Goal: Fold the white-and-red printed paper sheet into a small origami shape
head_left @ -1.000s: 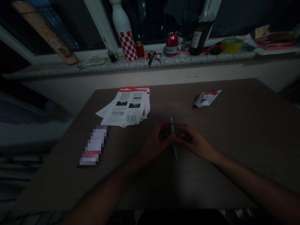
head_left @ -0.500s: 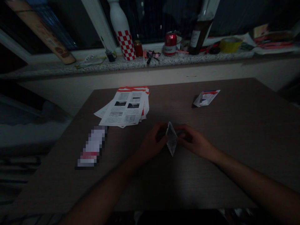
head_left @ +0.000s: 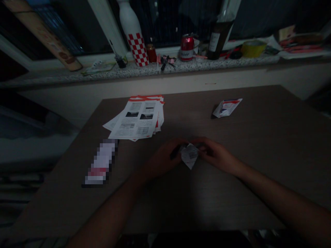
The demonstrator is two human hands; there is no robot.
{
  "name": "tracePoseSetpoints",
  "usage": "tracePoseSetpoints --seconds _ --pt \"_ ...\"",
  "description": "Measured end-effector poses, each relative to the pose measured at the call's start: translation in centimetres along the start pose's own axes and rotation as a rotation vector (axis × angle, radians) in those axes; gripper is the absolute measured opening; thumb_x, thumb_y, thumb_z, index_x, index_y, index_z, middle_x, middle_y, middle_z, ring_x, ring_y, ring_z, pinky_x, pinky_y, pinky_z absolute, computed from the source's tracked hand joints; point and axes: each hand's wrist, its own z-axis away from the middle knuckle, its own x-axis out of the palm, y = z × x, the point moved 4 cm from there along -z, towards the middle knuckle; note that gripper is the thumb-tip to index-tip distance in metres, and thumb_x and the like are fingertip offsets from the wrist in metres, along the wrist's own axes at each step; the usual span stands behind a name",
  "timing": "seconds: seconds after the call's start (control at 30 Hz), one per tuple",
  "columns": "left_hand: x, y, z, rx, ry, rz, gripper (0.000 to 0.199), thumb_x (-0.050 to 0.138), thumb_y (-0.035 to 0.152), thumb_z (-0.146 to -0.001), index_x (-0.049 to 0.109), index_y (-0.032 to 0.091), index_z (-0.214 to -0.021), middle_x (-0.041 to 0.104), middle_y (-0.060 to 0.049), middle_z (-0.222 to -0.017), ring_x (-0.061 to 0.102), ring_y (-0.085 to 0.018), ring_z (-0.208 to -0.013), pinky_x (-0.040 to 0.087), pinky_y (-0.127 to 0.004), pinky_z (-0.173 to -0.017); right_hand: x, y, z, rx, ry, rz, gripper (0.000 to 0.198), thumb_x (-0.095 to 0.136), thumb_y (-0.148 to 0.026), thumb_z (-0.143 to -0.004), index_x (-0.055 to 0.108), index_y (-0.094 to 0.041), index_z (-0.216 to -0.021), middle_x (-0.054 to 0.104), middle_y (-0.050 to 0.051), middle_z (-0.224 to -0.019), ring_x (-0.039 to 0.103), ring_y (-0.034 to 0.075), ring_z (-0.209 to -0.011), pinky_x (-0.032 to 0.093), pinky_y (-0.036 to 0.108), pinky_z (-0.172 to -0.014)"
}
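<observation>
A small folded paper point(head_left: 190, 156), whitish with faint print and a point toward me, is held between my hands just above the table. My left hand point(head_left: 172, 151) pinches its left side, thumb near the paper's edge. On the opposite side, my right hand point(head_left: 212, 151) grips the right corner between thumb and fingers. Some fingertips are hidden behind the paper. Farther back on the right stands another folded paper piece point(head_left: 227, 108), white with red and blue print. A stack of printed sheets point(head_left: 136, 119) lies beyond my left hand.
A phone point(head_left: 101, 162), its screen blurred out, lies on the brown table point(head_left: 258, 144) at the left. Along the granite windowsill point(head_left: 103, 74) stand a checkered bottle point(head_left: 138, 48), a red can point(head_left: 187, 48), a dark bottle point(head_left: 217, 41) and yellow tape point(head_left: 253, 49).
The folded paper has gone from a tall, narrow open diamond to a wider, shorter shape with a flat face toward me. Both hands have stayed on it, the left turning slightly.
</observation>
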Motion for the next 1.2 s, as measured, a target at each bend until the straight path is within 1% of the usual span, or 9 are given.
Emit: tracePoseSetpoints --seconds 0.1,0.2,0.33,0.47,0.6,0.8,0.9,1.1,1.2 --pt "-0.1 -0.3 0.0 0.056 -0.012 -0.056 0.045 0.058 0.012 -0.098 0.06 0.026 -0.14 0.067 -0.007 -0.141 0.063 -0.023 -0.131 0.049 -0.043 -0.116 -0.4 -0.1 0.0 -0.059 -0.001 0.111 0.04 0.062 -0.018 -0.099 0.062 -0.027 -0.138 0.07 0.01 -0.132 0.073 0.023 -0.113 0.063 0.039 -0.094" --pt "-0.2 -0.8 0.0 0.116 -0.03 -0.097 0.041 0.052 0.015 -0.105 0.06 0.027 -0.144 0.065 -0.007 -0.144 0.061 -0.021 -0.135 0.047 -0.043 -0.118 -0.8 -0.7 -0.1 -0.177 0.001 0.238 0.039 0.059 -0.015 -0.1 0.064 -0.027 -0.137 0.068 0.011 -0.135 0.068 0.026 -0.124 0.059 0.044 -0.102" --pt "-0.3 -1.2 0.2 0.145 -0.103 -0.11 0.045 0.05 0.016 -0.107 0.058 0.03 -0.149 0.063 -0.006 -0.151 0.059 -0.021 -0.141 0.045 -0.045 -0.121 -1.3 -0.9 -0.2 -0.273 -0.038 0.315 0.039 0.054 -0.014 -0.103 0.066 -0.028 -0.137 0.068 0.011 -0.135 0.065 0.026 -0.129 0.055 0.047 -0.109" --pt "-0.5 -1.0 0.3 0.144 -0.174 -0.116 0.051 0.05 0.011 -0.105 0.058 0.034 -0.15 0.059 -0.004 -0.157 0.055 -0.02 -0.145 0.043 -0.044 -0.123 -1.5 -0.8 -0.1 -0.271 -0.107 0.348 0.04 0.054 -0.016 -0.105 0.067 -0.03 -0.14 0.067 0.011 -0.137 0.065 0.026 -0.128 0.056 0.046 -0.107" --pt "-0.5 -0.6 0.4 0.162 -0.202 -0.131 0.052 0.056 0.009 -0.101 0.063 0.034 -0.146 0.058 -0.005 -0.157 0.057 -0.022 -0.144 0.045 -0.043 -0.121 -1.4 -1.0 0.0 -0.287 -0.146 0.375 0.041 0.054 -0.013 -0.104 0.068 -0.03 -0.139 0.066 0.011 -0.139 0.065 0.026 -0.129 0.056 0.045 -0.108" --pt "-0.2 -0.5 0.7 0.204 -0.202 -0.236 0.047 0.07 0.02 -0.099 0.065 0.034 -0.143 0.059 -0.007 -0.156 0.059 -0.028 -0.142 0.048 -0.048 -0.118 -1.2 -0.9 0.1 -0.314 -0.159 0.435 0.041 0.054 -0.012 -0.104 0.071 -0.031 -0.136 0.067 0.01 -0.139 0.065 0.026 -0.131 0.057 0.046 -0.108" --pt "0.1 -0.1 0.9 0.244 -0.191 -0.319 0.047 0.069 0.023 -0.101 0.063 0.033 -0.146 0.059 -0.008 -0.157 0.057 -0.029 -0.144 0.046 -0.049 -0.12 -1.2 -0.8 0.1 -0.329 -0.136 0.511 0.037 0.055 -0.015 -0.105 0.074 -0.03 -0.132 0.069 0.011 -0.139 0.066 0.027 -0.13 0.057 0.048 -0.108" --pt "1.3 0.3 1.1 0.236 -0.217 -0.412 0.053 0.064 0.026 -0.104 0.053 0.031 -0.156 0.047 -0.01 -0.167 0.046 -0.031 -0.153 0.041 -0.052 -0.124 -1.6 -0.4 0.1 -0.308 -0.122 0.588 0.039 0.058 -0.012 -0.101 0.075 -0.029 -0.132 0.067 0.011 -0.145 0.064 0.03 -0.134 0.056 0.052 -0.11" --pt "1.6 0.4 1.2 0.235 -0.175 -0.42 0.047 0.063 0.029 -0.105 0.057 0.032 -0.152 0.052 -0.009 -0.163 0.049 -0.031 -0.151 0.04 -0.055 -0.124 -1.7 -0.2 0.1 -0.301 -0.13 0.57 0.036 0.063 -0.016 -0.101 0.074 -0.031 -0.132 0.063 0.009 -0.152 0.062 0.03 -0.138 0.055 0.052 -0.113"
